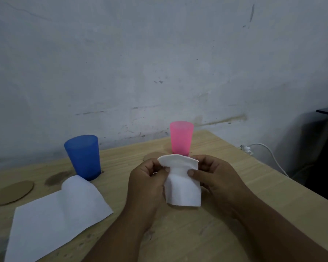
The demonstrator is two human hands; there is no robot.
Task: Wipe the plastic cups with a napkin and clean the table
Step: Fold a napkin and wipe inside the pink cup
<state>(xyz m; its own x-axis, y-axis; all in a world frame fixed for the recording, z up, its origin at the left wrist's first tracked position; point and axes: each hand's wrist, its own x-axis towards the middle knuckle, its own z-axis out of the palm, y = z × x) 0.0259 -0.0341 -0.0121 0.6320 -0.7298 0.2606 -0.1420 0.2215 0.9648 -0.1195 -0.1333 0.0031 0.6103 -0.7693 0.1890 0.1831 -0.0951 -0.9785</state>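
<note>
Pinching a folded white napkin (pixel 184 190) from both sides, the left hand (pixel 146 178) and right hand (pixel 214 176) are holding it just above the wooden table (pixel 216 144), directly in front of the pink plastic cup (pixel 181 138). Each thumb is pressing on the near face, and the other fingers are curling behind it, mostly hidden. Step in hand, as judged: the person is readying the napkin as a wiping pad. To do this well, the fold probably wants keeping flat and thick, and one hand wants freeing to steady a cup, light plastic tipping easily. Count:
- Plastic cups, two, both standing upright: one pink, and one blue plastic cup (pixel 83 157) well to its left.
- Napkins, two: one in the hands, and one opened white sheet (pixel 59 214) lying just beside the blue cup.
- Brown round coasters, apparently two: one coaster at far left (pixel 13 192), and one brown disc (pixel 151 156) showing partly beside the pink cup.
- Brown smear (pixel 56 178), one.
- White cable (pixel 269 150), one, hanging off to the right.
</note>
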